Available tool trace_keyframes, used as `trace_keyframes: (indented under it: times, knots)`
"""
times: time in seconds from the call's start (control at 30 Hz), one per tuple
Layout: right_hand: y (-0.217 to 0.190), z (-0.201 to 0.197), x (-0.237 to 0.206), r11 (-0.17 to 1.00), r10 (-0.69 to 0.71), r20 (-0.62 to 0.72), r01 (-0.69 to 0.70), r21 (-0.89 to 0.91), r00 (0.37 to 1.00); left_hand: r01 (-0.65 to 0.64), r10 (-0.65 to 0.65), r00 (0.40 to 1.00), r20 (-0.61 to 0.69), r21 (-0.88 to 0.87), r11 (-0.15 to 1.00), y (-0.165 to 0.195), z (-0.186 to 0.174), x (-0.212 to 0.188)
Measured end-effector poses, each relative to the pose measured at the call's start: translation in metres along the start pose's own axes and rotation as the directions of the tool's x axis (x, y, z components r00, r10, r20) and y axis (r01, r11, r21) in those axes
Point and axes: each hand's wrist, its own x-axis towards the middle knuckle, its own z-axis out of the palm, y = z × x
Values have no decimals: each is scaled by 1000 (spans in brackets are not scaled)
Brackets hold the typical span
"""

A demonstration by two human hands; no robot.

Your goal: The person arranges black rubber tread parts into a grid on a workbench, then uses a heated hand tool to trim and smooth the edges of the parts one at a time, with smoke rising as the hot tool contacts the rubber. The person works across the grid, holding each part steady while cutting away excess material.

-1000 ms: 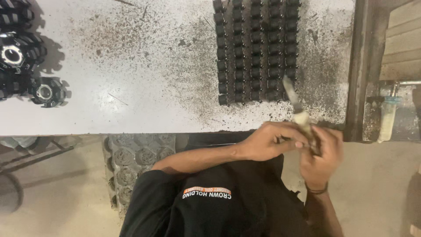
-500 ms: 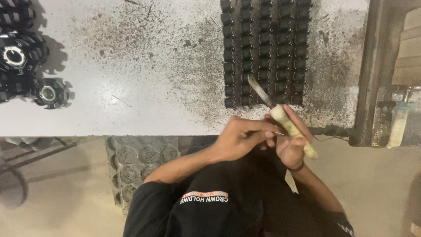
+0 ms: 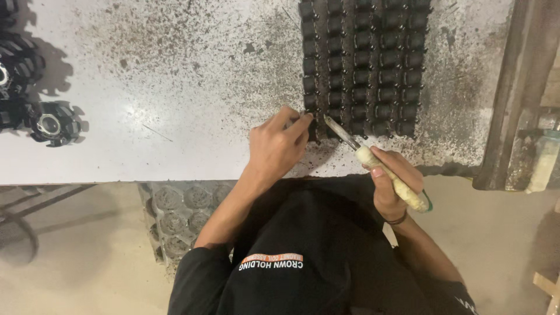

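Left hand point(image 3: 279, 146) pinches near-left black spool point(image 3: 311, 132) at block point(image 3: 361, 64) corner, steadying it. Right hand point(image 3: 392, 178) grips knife point(image 3: 376, 163) by pale handle, blade angled toward same spool. White table point(image 3: 163, 105) beneath.

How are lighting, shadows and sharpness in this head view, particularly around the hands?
Head view: even overhead light, no glare on the white table. The dark ring parts at left cast soft shadows to their right. Left hand, right hand, the knife and the grid of black parts are sharp, without motion blur. The right edge is dimmer.
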Motion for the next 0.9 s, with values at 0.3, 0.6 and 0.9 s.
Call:
trace_keyframes:
  times: [0.3,0.6,0.9]
  knots:
    - [7,6,-6,994,84,-9,-83,70,996,18,-17,995,103,-2,1000,0,1,5]
    - [17,9,-5,928,169,-55,-140,346,984,-7,14,988,156,-48,999,4,-6,7]
    - [4,2,1,987,72,-15,-69,146,997,-45,38,985,168,40,998,7,4,2]
